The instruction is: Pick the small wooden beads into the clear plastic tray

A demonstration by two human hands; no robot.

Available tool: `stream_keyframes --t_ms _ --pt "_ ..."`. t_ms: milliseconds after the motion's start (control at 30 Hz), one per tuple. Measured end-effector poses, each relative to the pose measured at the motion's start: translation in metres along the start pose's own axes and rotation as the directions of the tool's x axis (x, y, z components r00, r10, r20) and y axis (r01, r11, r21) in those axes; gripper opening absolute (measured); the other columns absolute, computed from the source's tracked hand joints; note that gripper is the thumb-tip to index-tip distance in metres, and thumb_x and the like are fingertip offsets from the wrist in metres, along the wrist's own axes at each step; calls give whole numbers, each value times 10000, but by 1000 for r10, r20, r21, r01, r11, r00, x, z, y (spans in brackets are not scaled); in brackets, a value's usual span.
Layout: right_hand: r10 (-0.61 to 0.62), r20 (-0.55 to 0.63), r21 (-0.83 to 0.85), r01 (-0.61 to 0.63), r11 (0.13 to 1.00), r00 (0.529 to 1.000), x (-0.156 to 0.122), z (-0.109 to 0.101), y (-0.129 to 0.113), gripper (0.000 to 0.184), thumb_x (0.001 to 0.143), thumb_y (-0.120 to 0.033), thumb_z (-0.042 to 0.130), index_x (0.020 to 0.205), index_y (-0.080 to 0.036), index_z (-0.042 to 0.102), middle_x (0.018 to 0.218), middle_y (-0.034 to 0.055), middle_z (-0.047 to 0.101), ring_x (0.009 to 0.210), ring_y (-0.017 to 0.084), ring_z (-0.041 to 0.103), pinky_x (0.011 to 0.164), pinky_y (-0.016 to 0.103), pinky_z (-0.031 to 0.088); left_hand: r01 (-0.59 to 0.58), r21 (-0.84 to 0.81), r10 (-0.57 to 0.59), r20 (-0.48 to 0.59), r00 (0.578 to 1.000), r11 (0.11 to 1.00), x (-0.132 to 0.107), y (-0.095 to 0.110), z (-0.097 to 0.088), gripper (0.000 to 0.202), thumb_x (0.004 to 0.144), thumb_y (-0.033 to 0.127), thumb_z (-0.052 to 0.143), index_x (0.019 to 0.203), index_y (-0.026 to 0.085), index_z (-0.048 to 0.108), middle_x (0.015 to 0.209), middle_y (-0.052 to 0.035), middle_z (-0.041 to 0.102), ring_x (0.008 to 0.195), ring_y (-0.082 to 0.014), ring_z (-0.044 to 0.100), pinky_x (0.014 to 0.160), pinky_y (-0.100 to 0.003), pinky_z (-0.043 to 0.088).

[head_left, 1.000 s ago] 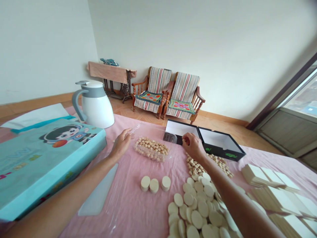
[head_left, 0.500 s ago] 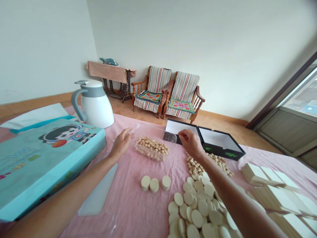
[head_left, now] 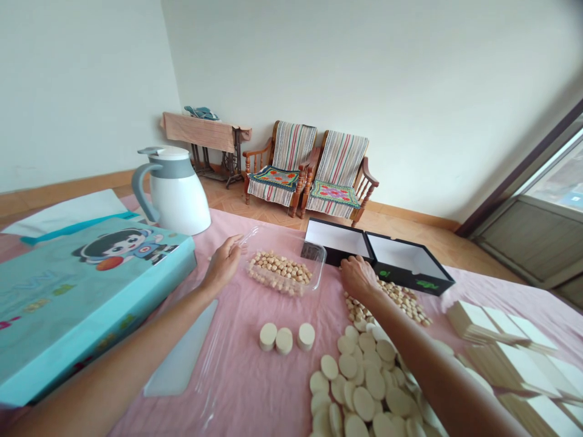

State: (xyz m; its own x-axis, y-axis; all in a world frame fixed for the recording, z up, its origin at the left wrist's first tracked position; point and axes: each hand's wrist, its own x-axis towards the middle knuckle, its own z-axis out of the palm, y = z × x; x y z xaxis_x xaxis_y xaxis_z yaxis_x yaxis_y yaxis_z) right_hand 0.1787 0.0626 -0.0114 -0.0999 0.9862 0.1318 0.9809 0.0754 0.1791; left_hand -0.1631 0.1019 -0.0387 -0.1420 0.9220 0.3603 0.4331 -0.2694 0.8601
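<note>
A clear plastic container (head_left: 317,276) stands on the pink cloth with many small wooden pieces (head_left: 280,267) in it. My left hand (head_left: 224,262) grips its left rim between thumb and fingers. Right of the container, my right hand (head_left: 357,276) reaches down at the far left edge of a pile of small wooden pieces (head_left: 403,297). Its fingers are curled downward, and their tips are hidden. Beneath my right forearm spreads a heap of pale wooden discs (head_left: 363,402). Three short stacks of discs (head_left: 284,341) stand in front of the container.
Two black boxes with white insides (head_left: 405,258) lie behind the pile. Stacked wooden squares (head_left: 523,364) stand at the right. To the left are a light-blue box (head_left: 100,285), a white and grey jug (head_left: 177,194) and a whitish flat sheet (head_left: 182,358).
My right hand has moved down and right, from the container's right end to the pile of small pieces. My left hand stays at the container's rim.
</note>
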Motion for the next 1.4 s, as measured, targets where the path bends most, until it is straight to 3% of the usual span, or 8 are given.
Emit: stream_keyframes --t_ms 367,533,700,900,1033,1167,1267,1400 --pt "-30 40 184 22 983 999 7 -3 7 207 749 -160 529 923 -186 636 913 66 642 890 193 542 727 268 335 -10 23 10 -11 1000 1000 -1 2 0 436 826 324 392 1208 180 545 1160 -82 657 1097 -238 602 867 -352 512" --pt "-87 56 181 75 981 995 3 3 -4 186 798 -205 500 882 -203 665 909 64 653 903 202 546 745 278 342 -3 24 3 -8 1000 1000 -1 2 0 447 818 315 390 1215 174 540 1179 -87 647 1075 -236 613 869 -357 509" --pt "-55 -82 246 73 966 995 0 -2 -5 175 794 -162 469 830 -178 639 817 67 648 811 182 559 731 268 360 12 -7 -12 6 1000 1000 -2 7 0 452 816 310 391 1224 175 530 1151 -86 660 1031 -228 635 860 -351 507" --pt "27 -379 545 199 814 925 4 -40 -26 130 759 -169 488 827 -180 598 724 27 638 701 149 562 687 240 408 36 -53 -35 21 999 998 -2 11 0 455 817 335 400 1218 159 524 1078 -96 686 934 -223 672 841 -359 510" --pt "-130 -346 617 330 714 929 3 -60 -64 124 725 -145 524 783 -194 623 702 -1 654 671 127 584 686 229 426 35 -53 -34 27 999 998 -2 10 0 466 822 341 388 1225 142 513 1054 -114 689 925 -230 675 846 -381 505" --pt "-141 -305 735 327 594 942 5 -67 -90 189 730 -121 530 865 -179 649 758 15 698 683 124 628 697 232 457 32 -66 -30 25 999 997 -2 11 0 463 819 354 394 1210 138 517 1010 -112 699 910 -230 679 840 -382 508" --pt "-91 -311 794 311 522 946 4 -71 -92 231 754 -114 510 926 -177 651 808 24 720 730 127 654 731 242 475 28 -76 -26 23 999 997 -2 11 0 466 813 369 400 1197 137 526 1007 -107 701 899 -222 683 838 -369 511" --pt "-5 -329 781 276 560 944 -1 -74 -72 192 772 -144 504 875 -193 659 773 8 717 720 132 654 736 252 476 37 -69 -36 24 999 997 -3 12 0 471 809 370 404 1204 143 523 1020 -103 700 910 -225 681 848 -372 507"
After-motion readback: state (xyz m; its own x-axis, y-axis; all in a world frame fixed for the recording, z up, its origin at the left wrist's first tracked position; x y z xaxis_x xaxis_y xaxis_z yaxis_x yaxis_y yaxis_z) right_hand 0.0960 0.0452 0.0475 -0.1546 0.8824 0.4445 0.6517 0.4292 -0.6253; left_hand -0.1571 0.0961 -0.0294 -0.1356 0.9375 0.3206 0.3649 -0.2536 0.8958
